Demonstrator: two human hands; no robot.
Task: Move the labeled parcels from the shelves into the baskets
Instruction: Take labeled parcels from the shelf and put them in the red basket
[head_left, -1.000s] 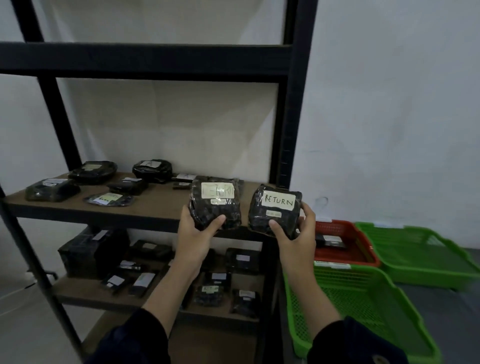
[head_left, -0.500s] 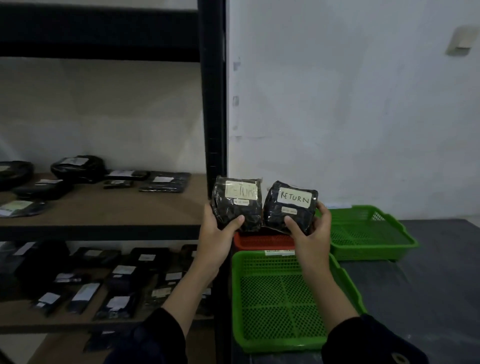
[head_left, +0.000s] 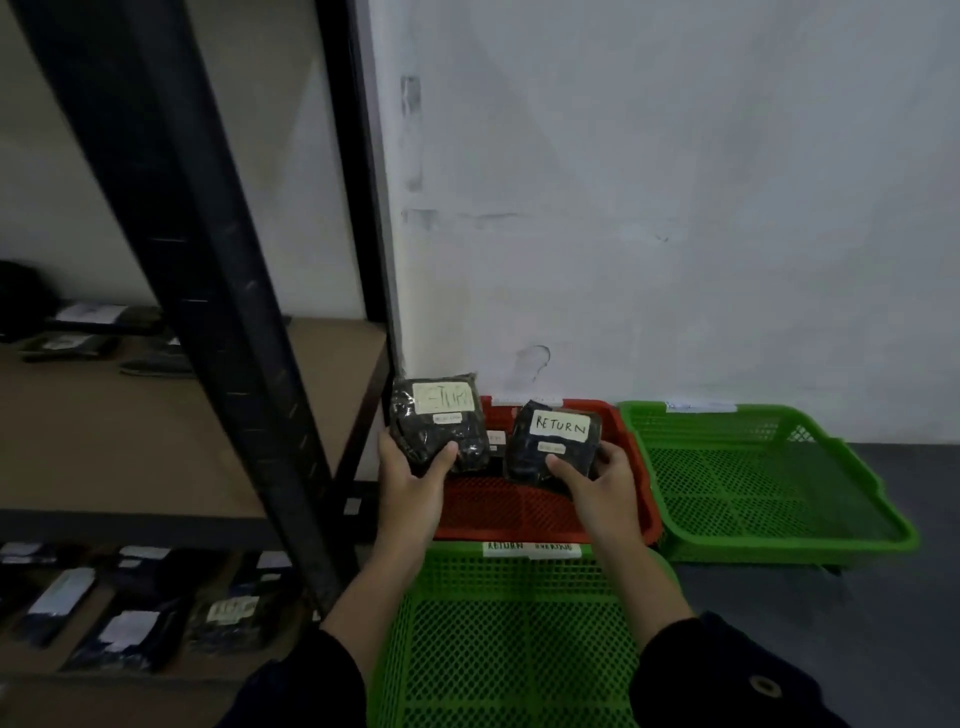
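- Two black plastic-wrapped parcels with white handwritten labels are out over the baskets, one per hand, both held above the red mesh plastic basket (head_left: 519, 512) by the far wall.
- The left hand (head_left: 410, 483) grips the left parcel (head_left: 436, 421) from below, thumb curled across its front. The writing is faint but looks like "RETURN".
- The right hand (head_left: 602, 483) clasps the right parcel (head_left: 556, 441) the same way, fingers wrapped behind it. That label plainly reads "RETURN".
- Both labels face the person, likely so they can be checked against the white tag (head_left: 530, 548) where the red basket meets the near green mesh basket (head_left: 519, 649). The tag also starts "RETURN".
- A small dark packet (head_left: 496, 441) already lies at the red basket's far end, so this looks like the right drop spot.
- Another green mesh basket (head_left: 753, 483) stands just beside the red one, on the right.
- On the left, the black metal shelf unit with brown boards (head_left: 130, 426) carries more labelled parcels, so I judge there is plenty left to move.
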